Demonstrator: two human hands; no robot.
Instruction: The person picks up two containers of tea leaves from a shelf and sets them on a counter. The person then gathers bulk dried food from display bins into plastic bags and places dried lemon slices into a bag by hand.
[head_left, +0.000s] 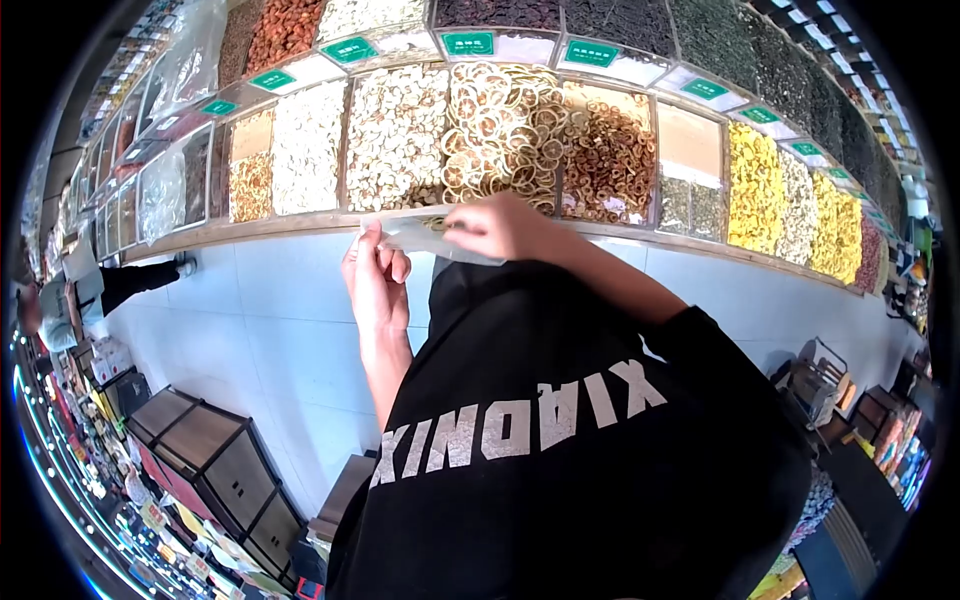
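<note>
Between my two hands stretches a thin, translucent plastic bag (pixel 424 240), held in front of my body at the edge of the bins. My left hand (pixel 380 275) pinches the bag's left end between thumb and fingers. Curled over the right part of the bag is my right hand (pixel 508 228), with its fingers bent onto the plastic; its fingertips are slightly blurred. Just beyond the hands lie dried citrus slices (pixel 500 130) in a bin, with pale dried slices (pixel 395 135) to their left and brown dried rings (pixel 608 165) to their right.
A wooden ledge (pixel 290 228) runs along the front of the bins. Green labels (pixel 470 44) mark the upper row. Yellow dried flowers (pixel 755 185) fill bins at the right. A person (pixel 75 290) stands far left. Behind me is a wooden cabinet (pixel 215 465) on the tiled floor.
</note>
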